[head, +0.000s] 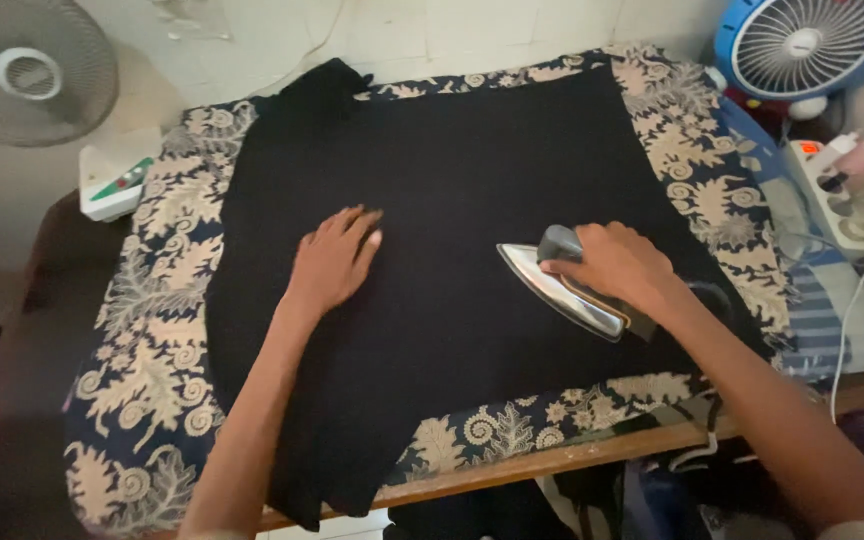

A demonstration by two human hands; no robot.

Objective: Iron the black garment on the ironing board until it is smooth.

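Black fabric, a dark garment (472,200), is spread flat across the centre of the frame, with one corner hanging over the near edge of the counter (512,468) at lower centre. An iron (564,288) with a bright metal soleplate rests on the garment at centre right. Its long axis runs diagonally, the pointed tip directed toward the upper left and the heel toward the lower right. The iron's grey handle is enclosed by the right hand (617,265), whose fingers are wrapped fully around it. The left hand (337,258) is laid flat on the garment at centre left, fingers extended and slightly spread, nothing grasped; it lies to the left of the iron's tip, apart from it, with a strip of unobstructed fabric between. The tip is thus aimed past the left hand's fingertips rather than at the palm.

Beneath the garment, a blue cloth with a cream floral pattern (152,330) covers the counter. A blue fan (802,40) stands at upper right, a power strip (842,200) below it, and a grey fan (27,70) at upper left.
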